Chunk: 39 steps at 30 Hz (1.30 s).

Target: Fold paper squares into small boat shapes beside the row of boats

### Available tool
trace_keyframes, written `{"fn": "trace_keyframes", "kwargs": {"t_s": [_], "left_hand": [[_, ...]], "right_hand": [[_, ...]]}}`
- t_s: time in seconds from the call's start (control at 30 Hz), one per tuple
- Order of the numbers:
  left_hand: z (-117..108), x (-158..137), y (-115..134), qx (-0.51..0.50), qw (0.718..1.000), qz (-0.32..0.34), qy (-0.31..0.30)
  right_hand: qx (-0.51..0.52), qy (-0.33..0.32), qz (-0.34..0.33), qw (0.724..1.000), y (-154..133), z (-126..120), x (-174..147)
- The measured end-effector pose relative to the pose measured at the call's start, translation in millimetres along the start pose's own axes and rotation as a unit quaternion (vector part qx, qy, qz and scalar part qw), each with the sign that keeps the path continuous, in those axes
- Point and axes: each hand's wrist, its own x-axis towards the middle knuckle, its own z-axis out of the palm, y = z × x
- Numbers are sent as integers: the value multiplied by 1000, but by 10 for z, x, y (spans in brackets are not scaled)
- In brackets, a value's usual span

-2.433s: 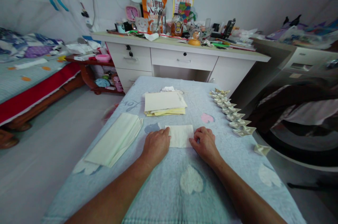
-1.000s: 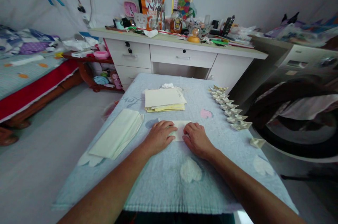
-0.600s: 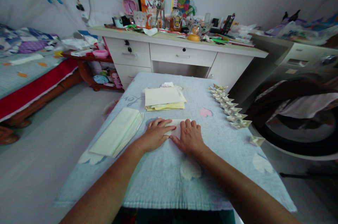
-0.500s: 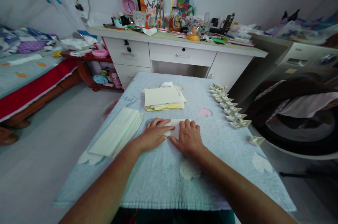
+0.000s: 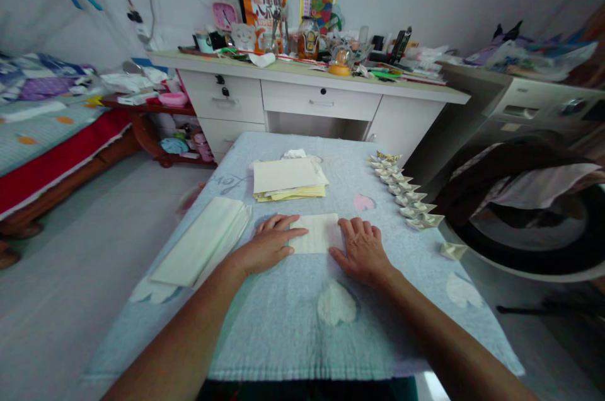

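A small folded sheet of white paper (image 5: 317,234) lies flat on the cloth-covered table between my hands. My left hand (image 5: 271,242) rests on its left edge, fingers stretched out over the paper. At the right edge, my right hand (image 5: 362,248) lies with fingers apart, its fingertips touching or just beside the paper. To the left is a pile of long folded paper (image 5: 203,240). Beyond my hands sits a stack of cream and yellow paper sheets (image 5: 289,180). A row of folded paper boats (image 5: 410,199) runs along the right side, with a single paper boat (image 5: 452,251) nearer me.
The table wears a pale blue cloth (image 5: 283,325) with heart patterns. Behind it stands a white desk (image 5: 326,98) crowded with jars, a clock and a snack bag. A washing machine (image 5: 534,117) is at the right, a bed (image 5: 42,136) at the left.
My right hand has slid right across the paper to its right edge, uncovering most of the sheet. My left hand stays at the left edge. The view has shifted slightly.
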Motion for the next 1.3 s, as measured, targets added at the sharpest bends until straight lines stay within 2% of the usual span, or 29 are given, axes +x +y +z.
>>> {"fn": "trace_keyframes", "kwargs": {"t_s": [0.23,0.4,0.47,0.53,0.63,0.8,0.9,1.0,1.1,1.23,1.3], "left_hand": [[10,-9,-22,4,1000,5,4],[-22,-28,14,-5,1000,9,7],[-32,-31,31,-4,1000,16,11],[-37,-32,42,-4,1000,26,13],[-32,-30,38,-15,999,39,20],[-2,-17,-21,-55,996,60,37],[11,21,-52,-107,989,69,78],[36,87,-56,-141,974,14,176],[97,155,-36,-51,960,-77,263],[192,222,26,46,939,-183,289],[219,249,58,61,937,-201,279]], "right_hand": [[5,-18,26,999,276,-5,-78],[24,-37,20,999,255,-162,17],[58,-14,-10,998,153,-223,71],[104,1,-84,991,15,-233,116],[127,-1,-169,977,-185,-121,158],[108,-16,-160,981,-302,171,166],[100,-11,-161,982,-292,227,153],[98,-3,-160,982,-291,213,143],[98,-2,-160,982,-303,199,138],[98,1,-158,983,-311,202,137],[100,4,-159,982,-310,206,140]]}}
